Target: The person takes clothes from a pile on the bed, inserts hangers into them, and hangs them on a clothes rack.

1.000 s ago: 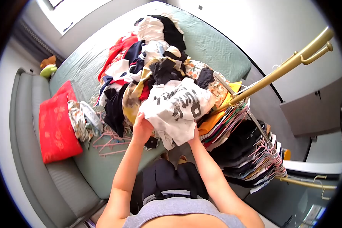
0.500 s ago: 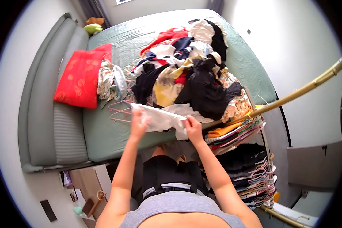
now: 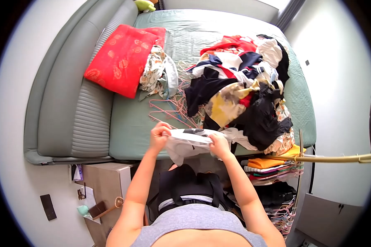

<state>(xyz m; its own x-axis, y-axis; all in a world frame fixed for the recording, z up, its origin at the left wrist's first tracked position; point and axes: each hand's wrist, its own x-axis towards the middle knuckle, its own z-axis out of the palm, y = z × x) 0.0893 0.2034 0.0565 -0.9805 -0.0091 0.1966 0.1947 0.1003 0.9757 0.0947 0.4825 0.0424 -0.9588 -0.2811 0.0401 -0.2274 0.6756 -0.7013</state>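
Note:
A white garment [image 3: 186, 149] with a dark print hangs stretched between my two hands, in front of the bed's near edge. My left hand [image 3: 160, 136] is closed on its left edge, and my right hand [image 3: 219, 145] grips the other side. What kind of garment it is, I cannot tell. Just beyond my left hand, pink wire hangers [image 3: 169, 110] lie tangled on the bed. A large heap of mixed clothes [image 3: 228, 103] lies past my right hand, with black, yellow, red and white pieces in it.
A red pillow [image 3: 121, 61] rests by the grey headboard [image 3: 66, 103], with a floral cloth [image 3: 154, 74] beside it. Folded clothes [image 3: 272, 166] hang at right below a gold rail [image 3: 338, 159]. Left of me stands a wooden cabinet [image 3: 101, 185].
My view has turned left, so the bed and heap appear shifted right. My left hand, open and blurred before, is now closed on the garment, which is spread between both hands.

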